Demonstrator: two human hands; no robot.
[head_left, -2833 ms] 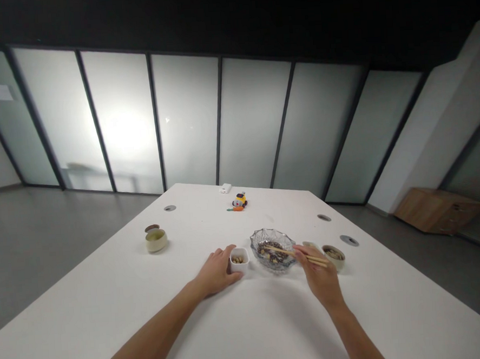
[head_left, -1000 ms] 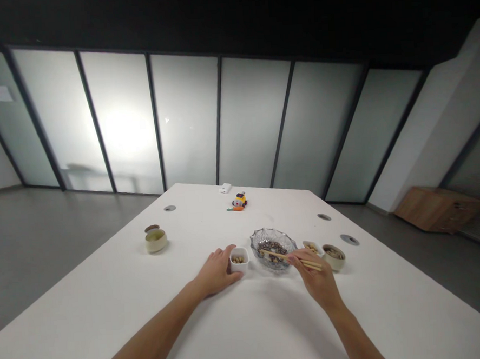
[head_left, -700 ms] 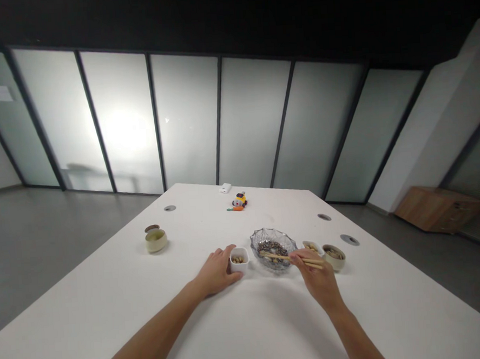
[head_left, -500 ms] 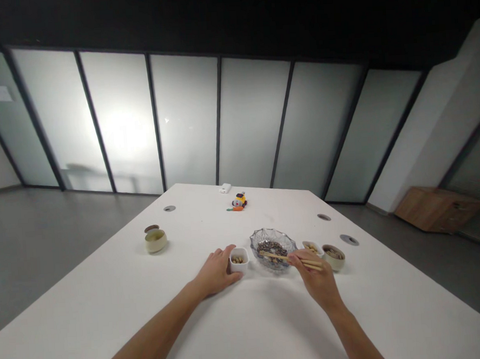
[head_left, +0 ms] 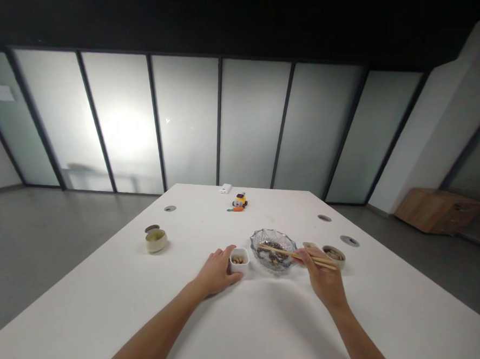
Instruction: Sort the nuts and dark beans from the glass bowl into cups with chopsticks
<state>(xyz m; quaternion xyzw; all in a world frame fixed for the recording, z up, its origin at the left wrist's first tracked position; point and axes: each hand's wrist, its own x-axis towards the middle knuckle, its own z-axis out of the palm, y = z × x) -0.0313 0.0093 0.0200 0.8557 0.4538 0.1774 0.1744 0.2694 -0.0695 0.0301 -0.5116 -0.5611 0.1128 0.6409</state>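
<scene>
My left hand is curled around the left side of a small white square bowl, which holds several light brown pieces, perhaps nuts. A pair of wooden chopsticks is pinched in my right hand. Their tips reach into a clear scalloped glass bowl with many small dark bits in it, some lighter pieces among them. Whether the tips grip anything is too small to tell. Partly behind my right hand are a second white dish and a greenish round bowl with brownish contents.
On the white table, a pale green bowl stands at the left beside a brown-rimmed round opening. Farther back lie a yellow toy car, an orange toy carrot and a white box-like object. Grey round inserts sit in the tabletop.
My right hand has shifted slightly right, and the chopsticks' tips have moved a little up within the glass bowl. My left hand stays on the white bowl.
</scene>
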